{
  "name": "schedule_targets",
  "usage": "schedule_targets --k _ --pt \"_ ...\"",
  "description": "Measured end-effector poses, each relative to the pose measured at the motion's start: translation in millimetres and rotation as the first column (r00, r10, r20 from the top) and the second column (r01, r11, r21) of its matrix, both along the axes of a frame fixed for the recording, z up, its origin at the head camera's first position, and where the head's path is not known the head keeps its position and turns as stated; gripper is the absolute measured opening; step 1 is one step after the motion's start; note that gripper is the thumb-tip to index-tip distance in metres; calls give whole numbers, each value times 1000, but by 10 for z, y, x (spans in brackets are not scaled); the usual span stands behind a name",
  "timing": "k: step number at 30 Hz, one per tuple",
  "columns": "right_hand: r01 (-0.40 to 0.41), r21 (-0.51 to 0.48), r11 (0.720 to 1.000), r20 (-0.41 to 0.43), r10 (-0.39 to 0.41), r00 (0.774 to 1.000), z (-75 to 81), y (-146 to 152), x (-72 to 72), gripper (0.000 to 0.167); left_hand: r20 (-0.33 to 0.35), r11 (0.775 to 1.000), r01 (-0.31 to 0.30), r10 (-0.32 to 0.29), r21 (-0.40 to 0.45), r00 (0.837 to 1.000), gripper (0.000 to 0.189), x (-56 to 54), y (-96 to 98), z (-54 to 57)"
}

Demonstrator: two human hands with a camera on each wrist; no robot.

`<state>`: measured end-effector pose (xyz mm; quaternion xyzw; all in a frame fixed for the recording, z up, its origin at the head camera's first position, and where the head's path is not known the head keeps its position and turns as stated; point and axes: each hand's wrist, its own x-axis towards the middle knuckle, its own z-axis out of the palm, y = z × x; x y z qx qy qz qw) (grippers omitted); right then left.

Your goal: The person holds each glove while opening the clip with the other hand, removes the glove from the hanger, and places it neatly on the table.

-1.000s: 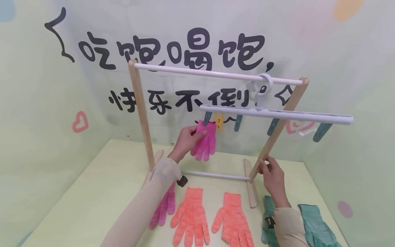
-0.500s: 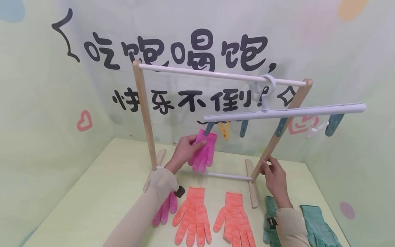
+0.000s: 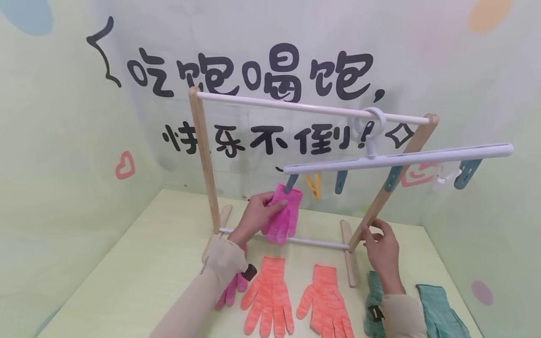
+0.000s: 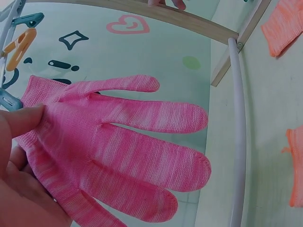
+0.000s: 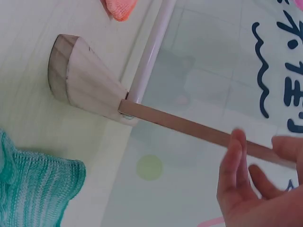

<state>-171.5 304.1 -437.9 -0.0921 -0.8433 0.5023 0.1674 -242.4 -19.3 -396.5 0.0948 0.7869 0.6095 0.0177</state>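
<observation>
In the head view my left hand (image 3: 259,216) pinches a pink knit glove (image 3: 282,218) near its cuff, thumb in front. The glove hangs fingers down below the left end of a white hanger (image 3: 338,165), where a teal clothespin (image 3: 290,183) meets its cuff. In the left wrist view the glove (image 4: 118,137) spreads out flat beyond my thumb. My right hand (image 3: 382,251) holds the right wooden post (image 3: 376,206) of a drying rack low down, thumb and fingers bent about it. The hanger's hook (image 3: 374,122) loops over the rack's top rod (image 3: 287,105).
A yellow clothespin (image 3: 313,185) and several teal ones hang along the hanger. On the table (image 3: 114,281) lie two orange gloves (image 3: 270,295), green gloves (image 3: 441,312) at the right, and another pink glove (image 3: 230,291) partly under my left arm. A printed wall stands behind.
The hanger's left end has dropped and its right end has risen. My left hand and the pink glove have come lower. My right hand stays at the post; the view has shifted slightly.
</observation>
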Motion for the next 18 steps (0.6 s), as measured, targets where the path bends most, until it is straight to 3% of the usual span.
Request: schedule_targets --k 4,7,10,13,18 --pt "165 43 985 -110 -160 981 41 -134 124 33 1 1000 13 -13 15 1000 20 38 7 -15" --pt "185 76 980 -207 -166 964 64 -257 174 19 -8 1000 18 -18 13 1000 20 72 14 -39" --pt "83 101 991 -228 -58 972 124 -414 155 14 -18 1000 10 -10 14 1000 20 88 19 -51" --pt "-59 90 994 -176 74 982 227 -588 99 18 -21 1000 9 -8 24 1000 21 95 23 -54" --pt "-257 45 965 -142 261 955 439 -878 -37 30 -14 999 23 -22 41 1000 21 124 28 -69"
